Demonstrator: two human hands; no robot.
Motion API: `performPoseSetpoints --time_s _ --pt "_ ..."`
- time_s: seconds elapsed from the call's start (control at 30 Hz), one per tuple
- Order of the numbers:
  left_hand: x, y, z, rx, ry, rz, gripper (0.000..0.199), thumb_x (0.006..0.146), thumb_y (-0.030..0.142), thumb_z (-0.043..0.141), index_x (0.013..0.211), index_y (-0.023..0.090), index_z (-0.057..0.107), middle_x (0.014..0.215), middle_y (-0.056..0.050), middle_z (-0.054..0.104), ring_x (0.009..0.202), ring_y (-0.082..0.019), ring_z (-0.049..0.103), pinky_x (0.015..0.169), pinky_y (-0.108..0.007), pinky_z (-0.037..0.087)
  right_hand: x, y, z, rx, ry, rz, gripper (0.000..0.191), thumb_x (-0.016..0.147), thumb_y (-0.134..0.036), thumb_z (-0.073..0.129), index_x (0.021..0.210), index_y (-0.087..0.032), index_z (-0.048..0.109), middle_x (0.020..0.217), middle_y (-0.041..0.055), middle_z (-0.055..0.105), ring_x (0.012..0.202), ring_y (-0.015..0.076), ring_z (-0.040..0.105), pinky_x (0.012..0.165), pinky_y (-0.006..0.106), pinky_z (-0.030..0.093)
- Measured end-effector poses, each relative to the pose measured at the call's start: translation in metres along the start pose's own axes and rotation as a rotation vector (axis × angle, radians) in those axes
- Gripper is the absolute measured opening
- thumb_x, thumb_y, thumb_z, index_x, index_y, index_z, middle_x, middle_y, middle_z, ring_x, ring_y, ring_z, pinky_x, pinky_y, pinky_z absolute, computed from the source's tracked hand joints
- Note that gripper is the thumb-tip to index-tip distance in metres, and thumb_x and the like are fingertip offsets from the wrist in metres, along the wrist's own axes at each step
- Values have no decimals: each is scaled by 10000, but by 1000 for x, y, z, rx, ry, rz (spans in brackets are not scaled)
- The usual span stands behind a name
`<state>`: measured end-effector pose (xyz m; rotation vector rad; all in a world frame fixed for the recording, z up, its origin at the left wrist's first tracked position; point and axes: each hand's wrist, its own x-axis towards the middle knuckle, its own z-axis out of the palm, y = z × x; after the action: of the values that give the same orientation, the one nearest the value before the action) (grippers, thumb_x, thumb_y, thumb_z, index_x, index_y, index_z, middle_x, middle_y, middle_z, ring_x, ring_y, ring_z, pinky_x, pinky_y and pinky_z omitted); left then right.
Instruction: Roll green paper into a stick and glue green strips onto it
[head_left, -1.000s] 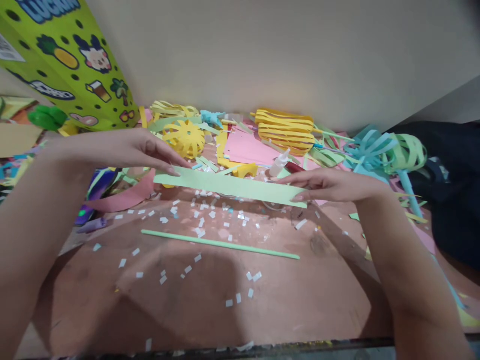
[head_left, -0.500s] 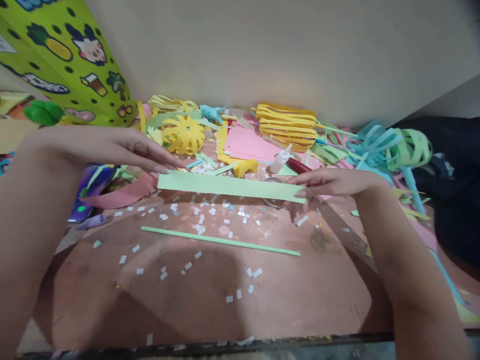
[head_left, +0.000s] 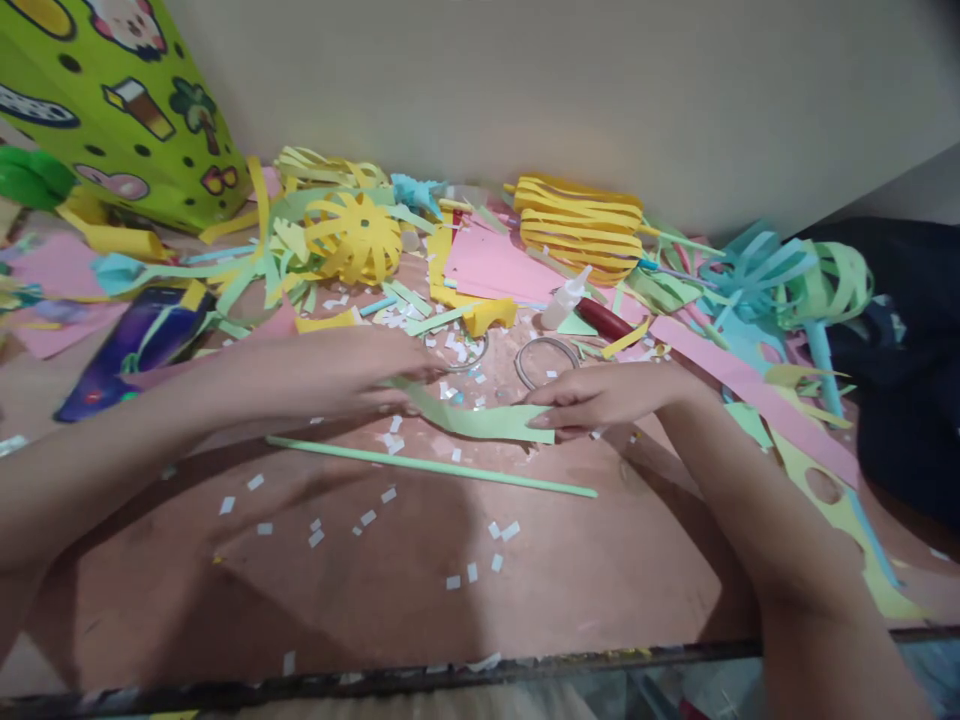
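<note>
A light green paper strip point(head_left: 480, 420) sags in a curve between my two hands, just above the table. My left hand point(head_left: 375, 365) has its fingers closed on the strip's left end, partly hiding it. The right end is pinched by my right hand point(head_left: 589, 402), thumb and fingers together. In front of the strip, a thin light green stick point(head_left: 435, 467) lies on the table. Right behind my hands are two metal rings point(head_left: 541, 345), which look like scissor handles. Small white paper bits point(head_left: 367, 518) are scattered around.
Yellow cut-paper shapes point(head_left: 577, 225), pink paper point(head_left: 499, 262) and a small glue bottle point(head_left: 564, 300) crowd the back, by the wall. A phone point(head_left: 112, 350) lies at left near a green patterned bag point(head_left: 172, 150). Blue paper fringes point(head_left: 754, 270) and a dark bag point(head_left: 911, 370) are at right.
The strip was held nearly flat and stretched wide; now it bends. My left hand has moved right, closer to my right hand, which has shifted slightly left and down.
</note>
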<state>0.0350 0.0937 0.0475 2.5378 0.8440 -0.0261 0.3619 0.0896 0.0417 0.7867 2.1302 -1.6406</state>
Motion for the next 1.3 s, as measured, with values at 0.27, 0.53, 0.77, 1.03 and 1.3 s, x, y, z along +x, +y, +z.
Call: performPoseSetpoints --time_s 0.27,0.53,0.77,1.03,1.3 --pt "15 -4 18 -222 -76 20 345 1041 336 455 1190 203 736 1161 -60 765 1007 -181 691 851 -241 476 -7 -2 10 -175 247 -56 357 1030 -473 478 983 -168 656 834 42 725 705 131 658 652 258 488" --pt "6 -4 33 -246 34 -60 319 1006 379 531 1140 236 782 1096 -41 796 980 -181 712 850 -238 483 26 12 48 -389 777 -163 263 1030 -323 504 1132 -189 707 1074 92 776 937 203 706 816 327 504" --pt "-1 -13 35 -210 110 100 404 1057 328 408 1145 240 792 1046 -93 716 942 -164 650 829 -238 475 33 33 49 -367 896 -403 198 1015 -304 554 1027 -197 720 964 76 765 893 179 688 800 313 531" --pt "-17 -28 39 -260 120 25 345 1030 305 489 1215 302 780 997 -71 707 904 -176 641 805 -251 474 38 45 58 -785 968 -502 239 1032 -193 512 1219 -146 654 833 39 700 750 152 607 740 307 447" --pt "-29 -27 39 -165 172 159 292 1017 284 546 1202 282 772 920 -60 692 812 -150 622 733 -234 476 34 46 56 -982 956 -566 285 989 -107 517 1259 -159 594 887 45 707 777 165 597 737 311 452"
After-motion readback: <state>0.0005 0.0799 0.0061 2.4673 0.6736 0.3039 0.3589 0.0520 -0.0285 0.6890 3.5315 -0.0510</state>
